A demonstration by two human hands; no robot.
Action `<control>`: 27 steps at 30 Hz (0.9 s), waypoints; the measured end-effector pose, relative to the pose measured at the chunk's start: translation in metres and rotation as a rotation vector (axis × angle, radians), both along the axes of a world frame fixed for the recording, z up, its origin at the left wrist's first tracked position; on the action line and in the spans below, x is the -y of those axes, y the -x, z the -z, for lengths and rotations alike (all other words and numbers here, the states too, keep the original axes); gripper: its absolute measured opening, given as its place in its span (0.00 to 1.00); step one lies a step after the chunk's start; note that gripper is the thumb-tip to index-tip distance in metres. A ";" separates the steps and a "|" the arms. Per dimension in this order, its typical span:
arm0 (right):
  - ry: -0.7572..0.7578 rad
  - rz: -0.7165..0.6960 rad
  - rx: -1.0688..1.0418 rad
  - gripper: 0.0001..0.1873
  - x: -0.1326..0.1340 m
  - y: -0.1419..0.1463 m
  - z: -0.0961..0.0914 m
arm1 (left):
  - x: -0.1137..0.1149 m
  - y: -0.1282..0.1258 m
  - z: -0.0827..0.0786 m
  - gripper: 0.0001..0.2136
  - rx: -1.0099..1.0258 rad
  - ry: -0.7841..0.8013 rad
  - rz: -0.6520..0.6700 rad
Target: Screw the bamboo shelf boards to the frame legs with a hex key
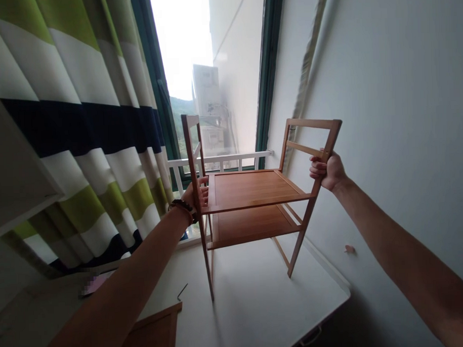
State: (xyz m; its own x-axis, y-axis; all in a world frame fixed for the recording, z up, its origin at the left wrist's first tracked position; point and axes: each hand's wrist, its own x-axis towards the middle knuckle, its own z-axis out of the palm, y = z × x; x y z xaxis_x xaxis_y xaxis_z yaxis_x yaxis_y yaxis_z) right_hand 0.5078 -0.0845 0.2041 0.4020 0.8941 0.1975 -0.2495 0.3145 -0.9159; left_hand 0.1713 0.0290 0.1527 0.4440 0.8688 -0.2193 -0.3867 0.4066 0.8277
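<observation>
A small brown wooden shelf rack [255,188] with two flat tiers and tall open side frames is in the middle of the view above a white tabletop [258,294]. Round the left side frame, at the upper tier's height, my left hand [198,194] is closed, its fingers partly behind the post. My right hand [333,171] grips the right side frame higher up, near its crossbar. The rack looks slightly tilted; whether all its legs touch the tabletop I cannot tell. A thin bent hex key [182,291] lies below my left forearm.
Another brown wooden panel [159,330] lies at the front left, partly covered by my left arm. Behind the rack are a white railing [231,157] and a window. A striped curtain [101,127] hangs left; a white wall [396,112] borders the right side.
</observation>
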 end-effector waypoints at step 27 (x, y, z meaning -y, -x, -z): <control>-0.014 -0.190 -0.011 0.19 0.128 0.029 0.063 | 0.043 0.005 0.039 0.13 -0.063 -0.253 -0.044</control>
State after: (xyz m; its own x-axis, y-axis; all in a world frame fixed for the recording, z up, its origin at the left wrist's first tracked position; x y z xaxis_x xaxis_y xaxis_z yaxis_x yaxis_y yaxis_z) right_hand 0.4784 -0.2128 0.1411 0.2287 0.9513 0.2065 -0.3157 0.2732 -0.9087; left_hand 0.1667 -0.0137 0.1140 0.3972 0.9175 -0.0190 -0.3439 0.1680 0.9238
